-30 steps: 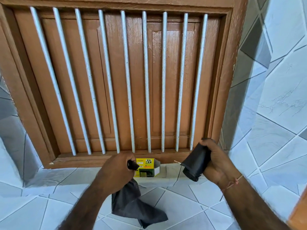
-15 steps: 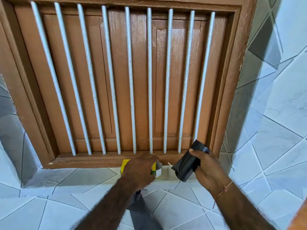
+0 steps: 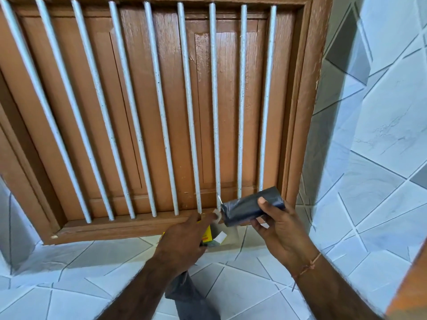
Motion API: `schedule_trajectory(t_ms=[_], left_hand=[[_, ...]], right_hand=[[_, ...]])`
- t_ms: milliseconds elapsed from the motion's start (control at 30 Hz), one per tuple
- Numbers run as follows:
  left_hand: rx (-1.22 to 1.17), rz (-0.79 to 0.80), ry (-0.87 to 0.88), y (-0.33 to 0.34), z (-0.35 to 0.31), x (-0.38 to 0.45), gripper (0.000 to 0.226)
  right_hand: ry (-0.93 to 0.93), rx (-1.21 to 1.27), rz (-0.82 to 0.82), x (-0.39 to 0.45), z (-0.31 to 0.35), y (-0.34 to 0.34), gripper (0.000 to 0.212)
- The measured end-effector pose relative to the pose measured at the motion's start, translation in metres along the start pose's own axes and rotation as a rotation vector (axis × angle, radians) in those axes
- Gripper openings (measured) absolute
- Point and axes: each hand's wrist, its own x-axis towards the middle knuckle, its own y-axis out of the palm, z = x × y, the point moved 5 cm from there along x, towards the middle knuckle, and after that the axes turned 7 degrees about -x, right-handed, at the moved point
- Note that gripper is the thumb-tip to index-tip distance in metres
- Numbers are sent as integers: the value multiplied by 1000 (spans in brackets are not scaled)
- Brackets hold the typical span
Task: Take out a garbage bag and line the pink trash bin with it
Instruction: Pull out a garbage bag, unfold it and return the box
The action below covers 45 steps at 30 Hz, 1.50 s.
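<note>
Your right hand (image 3: 280, 229) grips the roll of garbage bags (image 3: 251, 207); one bag is out, the bin unlined.
Your left hand (image 3: 184, 242) reaches toward the roll's end with fingers extended, and the torn-off black bag (image 3: 191, 299) hangs below it; how it is held I cannot tell. The yellow box (image 3: 209, 236) sits on the tiled ledge (image 3: 115, 250) under the barred window (image 3: 161, 112). No pink bin shows, so lining remains.

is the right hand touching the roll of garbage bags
Touching. The head view shows the right hand wrapped around the dark roll of garbage bags, thumb pressed on its top side and fingers underneath, holding it up in front of the window bars.
</note>
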Motion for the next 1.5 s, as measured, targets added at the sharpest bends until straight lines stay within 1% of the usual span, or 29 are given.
schedule_trajectory(t_ms=[67,167,200,233,300,333,400,500,567,700,767,833,900,1000,1100,1167,1233,1300,1367,1433,1500], left_hand=[[-47,-57,-10,-8,-6,-3,73],[-141,-111,-60,-21,-8,-7,75],[-182,-128,-79,-25,-8,-8,78],[-215,-142,-98,-29,-6,-10,81],[-234,-155,-119,-35,-5,-14,82],[-231,-156,-133,-37,-4,-16,81],[-222,-159,-158,-41,-2,-18,80],[-175,-164,-157,-44,-3,-21,77],[-129,-172,-113,-44,-8,-23,75],[-117,-202,-67,-42,-18,-25,73],[-123,-202,-60,-41,-20,-24,73],[-151,-201,-61,-42,-24,-23,72],[-174,-209,-55,-44,-30,-21,71],[-202,-229,-32,-49,-43,-19,72],[-237,-261,-34,-54,-48,-19,78],[-265,-259,-56,-56,-47,-19,82],[-275,-250,-69,-56,-48,-21,88],[-278,-231,-89,-55,-48,-22,95],[-283,-213,-103,-54,-47,-23,97],[-296,-202,-106,-53,-47,-23,94],[-319,-209,-89,-53,-49,-22,89]], right_hand=[[-27,23,39,-2,-1,11,46],[-98,18,73,-8,-2,27,36],[-127,7,74,-10,-2,29,36],[-155,-9,81,-12,0,31,43],[-182,-56,99,-17,0,31,64],[-186,-94,111,-19,-1,31,65],[-195,-191,118,-23,-1,29,56],[-196,-341,104,-24,-2,29,57],[-198,-416,98,-25,-2,30,57],[-204,-466,39,-27,-7,28,45],[-216,-529,-24,-29,-12,27,46],[-249,-579,-76,-33,-16,29,45],[-298,-633,-97,-37,-19,35,35],[-372,-825,-122,-40,-26,43,23],[-440,-943,-85,-44,-24,49,18],[-464,-891,-47,-48,-19,49,25],[-463,-780,-39,-52,-14,44,38],[-429,-685,-46,-53,-11,37,52],[-368,-552,-4,-54,-8,36,60],[-355,-475,19,-55,-3,36,67],[-396,-492,-21,-56,1,35,63]])
